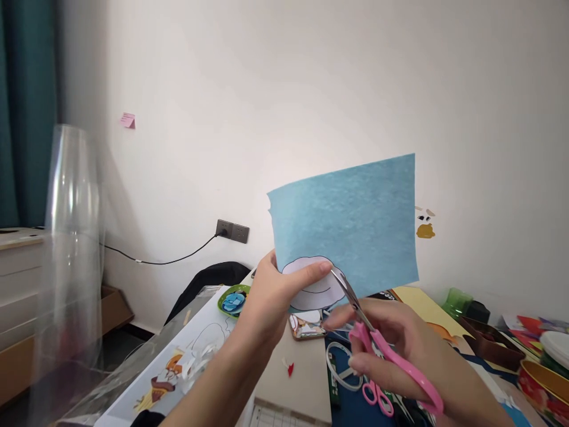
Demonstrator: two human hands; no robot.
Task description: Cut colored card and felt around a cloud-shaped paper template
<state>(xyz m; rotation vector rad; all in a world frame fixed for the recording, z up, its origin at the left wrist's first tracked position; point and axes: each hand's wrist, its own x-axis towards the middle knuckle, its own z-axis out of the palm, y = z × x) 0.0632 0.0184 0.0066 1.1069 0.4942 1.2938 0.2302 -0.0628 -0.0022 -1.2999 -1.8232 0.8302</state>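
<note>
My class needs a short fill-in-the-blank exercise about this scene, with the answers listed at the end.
1. The scissors in the right hand have ____ handles.
2. The large paper sheet is ____.
3. The left hand covers part of the pale outlined shape with its ____.
4. The cable plugged into the wall outlet is ____.

Missing words: pink; blue; thumb; black.

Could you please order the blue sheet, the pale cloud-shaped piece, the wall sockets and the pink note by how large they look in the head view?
1. Blue sheet
2. Pale cloud-shaped piece, partly covered
3. Wall sockets
4. Pink note
This is apparent size only; the first two are nearer the camera.
</note>
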